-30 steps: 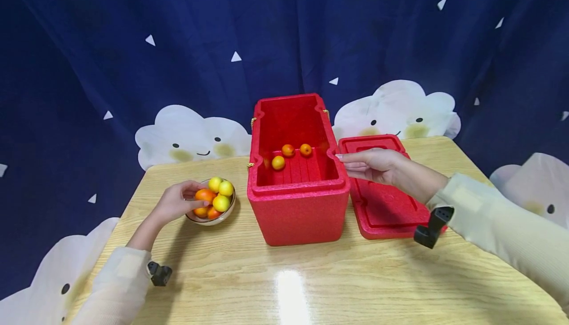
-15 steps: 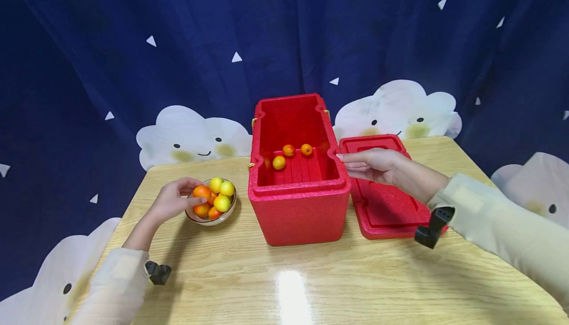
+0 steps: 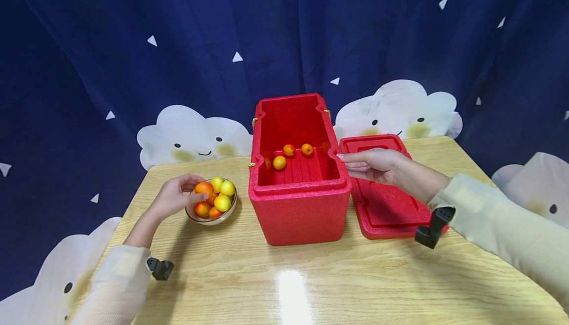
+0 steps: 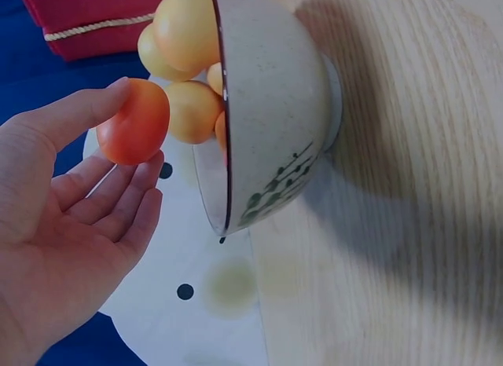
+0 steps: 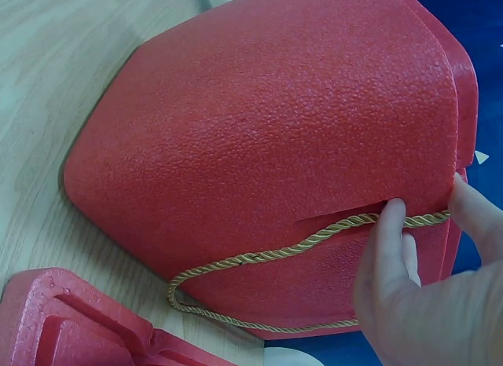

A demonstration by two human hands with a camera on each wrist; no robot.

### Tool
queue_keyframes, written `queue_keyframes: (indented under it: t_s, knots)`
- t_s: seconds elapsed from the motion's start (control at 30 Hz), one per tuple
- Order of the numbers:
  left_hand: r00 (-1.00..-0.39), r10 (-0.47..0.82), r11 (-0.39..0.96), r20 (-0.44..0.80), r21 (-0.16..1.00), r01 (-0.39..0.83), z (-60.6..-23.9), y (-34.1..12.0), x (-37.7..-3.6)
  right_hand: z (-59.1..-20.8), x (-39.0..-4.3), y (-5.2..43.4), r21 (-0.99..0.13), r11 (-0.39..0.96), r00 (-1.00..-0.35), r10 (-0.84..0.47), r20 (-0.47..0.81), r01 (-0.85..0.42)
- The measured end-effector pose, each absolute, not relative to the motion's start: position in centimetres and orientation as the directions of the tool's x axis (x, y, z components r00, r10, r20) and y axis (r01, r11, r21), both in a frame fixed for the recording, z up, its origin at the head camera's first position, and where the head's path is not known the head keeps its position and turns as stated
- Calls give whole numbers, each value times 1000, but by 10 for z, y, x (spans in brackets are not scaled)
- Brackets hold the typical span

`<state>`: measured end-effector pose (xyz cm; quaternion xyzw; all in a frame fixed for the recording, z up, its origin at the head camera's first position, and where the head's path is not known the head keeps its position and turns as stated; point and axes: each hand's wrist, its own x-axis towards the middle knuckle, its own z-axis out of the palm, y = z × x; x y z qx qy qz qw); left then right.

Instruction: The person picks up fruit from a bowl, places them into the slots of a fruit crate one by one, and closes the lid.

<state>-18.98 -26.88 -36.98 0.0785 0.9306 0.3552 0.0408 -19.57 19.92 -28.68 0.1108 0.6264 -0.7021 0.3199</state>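
My left hand (image 3: pixel 174 196) pinches an orange-red, smooth round fruit (image 4: pixel 135 121) between thumb and fingertips, at the left rim of a bowl. In the left wrist view, this bowl (image 4: pixel 275 122) is cream with a dark rim and a painted green sprig. Several yellow fruits (image 3: pixel 223 203) and orange ones fill it. My right hand (image 3: pixel 378 164) is at the right wall of an open red foam box (image 3: pixel 302 216). Its thumb is at the rim, and its fingers lie against the outer wall, over a gold rope (image 5: pixel 314 236). Three orange fruits (image 3: pixel 279 162) lie inside the box.
The red lid (image 3: pixel 386 206) lies flat to the right of the box, under my right forearm. Everything stands on a pale wooden table (image 3: pixel 222 275). Behind it hangs a dark blue curtain (image 3: pixel 284 33) with white clouds.
My left hand has shifted slightly back and up, drawing the orange-red fruit away from the others in the bowl. My right hand stays at the box wall.
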Motion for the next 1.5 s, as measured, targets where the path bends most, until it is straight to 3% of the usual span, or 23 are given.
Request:
queue_keyframes:
  t_s: [1.5]
  knots:
    - [-969, 245, 692, -42, 707, 145, -334, -228, -208, -289, -198, 200, -803, -48, -764, -348, -543, 593]
